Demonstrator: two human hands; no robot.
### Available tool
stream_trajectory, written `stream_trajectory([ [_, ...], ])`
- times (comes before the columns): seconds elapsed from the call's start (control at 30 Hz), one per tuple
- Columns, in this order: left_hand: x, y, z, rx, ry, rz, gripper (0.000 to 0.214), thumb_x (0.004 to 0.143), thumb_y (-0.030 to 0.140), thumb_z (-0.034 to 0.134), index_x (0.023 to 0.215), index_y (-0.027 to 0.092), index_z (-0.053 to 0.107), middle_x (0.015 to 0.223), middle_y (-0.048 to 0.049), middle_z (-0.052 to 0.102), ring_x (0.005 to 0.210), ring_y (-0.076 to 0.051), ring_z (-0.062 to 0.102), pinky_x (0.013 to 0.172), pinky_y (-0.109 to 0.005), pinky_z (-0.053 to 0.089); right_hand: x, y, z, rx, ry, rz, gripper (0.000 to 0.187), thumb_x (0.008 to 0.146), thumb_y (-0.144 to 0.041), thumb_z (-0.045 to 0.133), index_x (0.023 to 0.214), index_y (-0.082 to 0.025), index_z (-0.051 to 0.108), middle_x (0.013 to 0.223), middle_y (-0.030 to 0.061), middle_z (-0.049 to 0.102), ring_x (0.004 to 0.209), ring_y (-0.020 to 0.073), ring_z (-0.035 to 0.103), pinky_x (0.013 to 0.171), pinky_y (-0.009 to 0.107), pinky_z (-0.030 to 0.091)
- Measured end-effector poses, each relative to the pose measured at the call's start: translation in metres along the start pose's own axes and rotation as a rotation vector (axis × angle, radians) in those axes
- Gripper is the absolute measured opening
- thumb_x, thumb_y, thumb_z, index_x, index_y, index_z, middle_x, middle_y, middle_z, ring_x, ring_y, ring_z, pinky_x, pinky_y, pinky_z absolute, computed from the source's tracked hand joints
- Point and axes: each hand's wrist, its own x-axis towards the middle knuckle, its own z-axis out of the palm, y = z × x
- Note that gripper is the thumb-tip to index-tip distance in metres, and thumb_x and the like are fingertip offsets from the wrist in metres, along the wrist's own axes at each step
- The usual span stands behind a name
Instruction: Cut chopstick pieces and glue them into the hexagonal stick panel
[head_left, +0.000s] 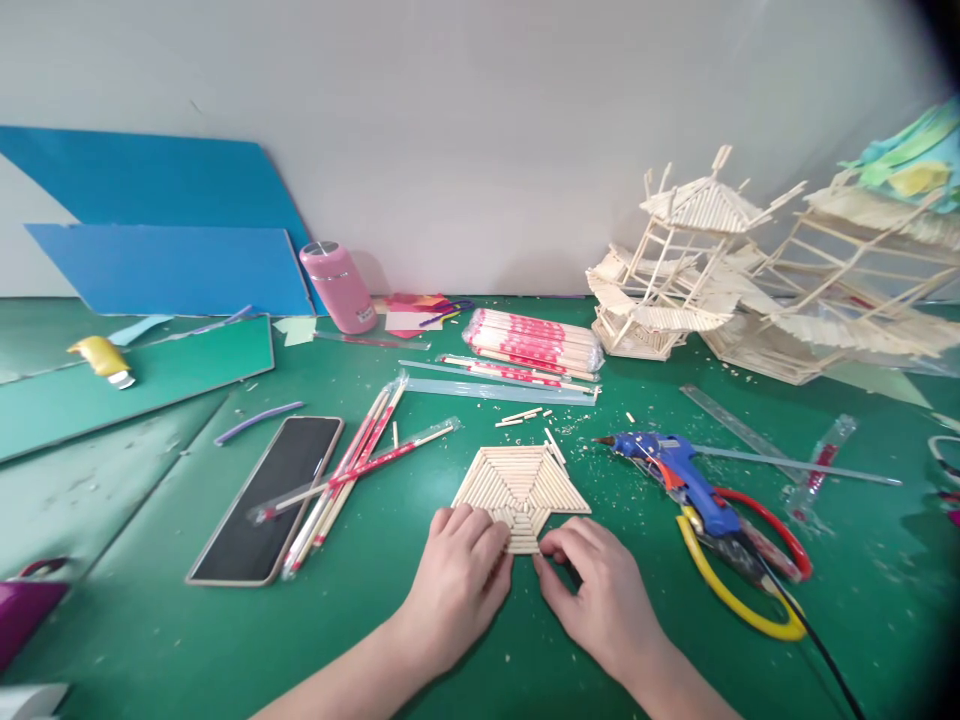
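Note:
A flat panel of short wooden sticks, laid in nested wedges like part of a polygon, lies on the green table. My left hand is curled at its lower left, fingertips and thumb closed at the left end of the nearest stick row. On the other side, my right hand pinches thumb and forefinger at that row's right end. The exact contact under the fingertips is partly hidden. Right of the panel lies a blue hot glue gun, resting over scissors with red and yellow handles.
A phone and wrapped chopsticks lie at left. Behind are a chopstick pack, a pink bottle and blue boards. Stick-built pavilion models stand back right. Loose stick pieces and crumbs dot the table.

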Motion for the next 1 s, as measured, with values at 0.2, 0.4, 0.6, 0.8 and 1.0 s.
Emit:
stream_trajectory([
  [0.2,-0.0004,-0.0009,0.0007,0.005,0.001,-0.001,0.013,0.082,0.015,0.044,0.08,0.017,0.057,0.073,-0.0044,0.056,0.07,-0.019,0.048,0.064,-0.033,0.034,0.0003,-0.0007,-0.001,0.0,0.002,-0.007,0.007,0.079,-0.017,0.053,0.073,-0.02,0.052,0.067,-0.0001,0.052,0.065,0.0154,0.049,0.06,0.028,0.036],
  [0.4,0.0006,0.0003,0.0004,0.005,-0.004,-0.001,0.014,0.083,0.016,0.043,0.08,0.017,0.057,0.072,-0.0044,0.056,0.07,-0.019,0.048,0.063,-0.033,0.034,0.0007,-0.0017,-0.0023,-0.024,-0.006,-0.012,0.007,0.079,-0.016,0.052,0.073,-0.02,0.053,0.066,0.0,0.052,0.065,0.0157,0.05,0.06,0.029,0.037],
  [0.6,0.0008,0.0008,-0.0017,0.006,-0.011,0.003,0.014,0.083,0.015,0.043,0.08,0.017,0.057,0.072,-0.0043,0.056,0.069,-0.019,0.048,0.063,-0.032,0.034,0.001,-0.0023,-0.0033,-0.036,-0.012,-0.018,0.008,0.079,-0.015,0.051,0.073,-0.02,0.053,0.065,-0.0001,0.052,0.064,0.0152,0.05,0.059,0.028,0.037],
  [0.8,0.0008,0.0022,-0.0019,0.006,-0.017,0.016,0.015,0.083,0.015,0.042,0.08,0.018,0.057,0.072,-0.0036,0.056,0.07,-0.018,0.048,0.064,-0.033,0.033,0.0013,-0.0028,-0.0038,-0.045,-0.015,-0.011,0.008,0.079,-0.015,0.051,0.073,-0.02,0.053,0.065,0.0001,0.052,0.064,0.0153,0.05,0.06,0.028,0.037],
  [1.0,0.0004,0.0006,-0.0005,0.007,0.002,0.003,0.013,0.083,0.016,0.043,0.081,0.017,0.055,0.072,-0.0035,0.056,0.07,-0.018,0.049,0.066,-0.033,0.034,0.0016,-0.0024,-0.0033,-0.049,-0.008,-0.006,0.007,0.078,-0.016,0.052,0.071,-0.019,0.054,0.064,-0.0001,0.052,0.063,0.0149,0.049,0.06,0.028,0.037],
])
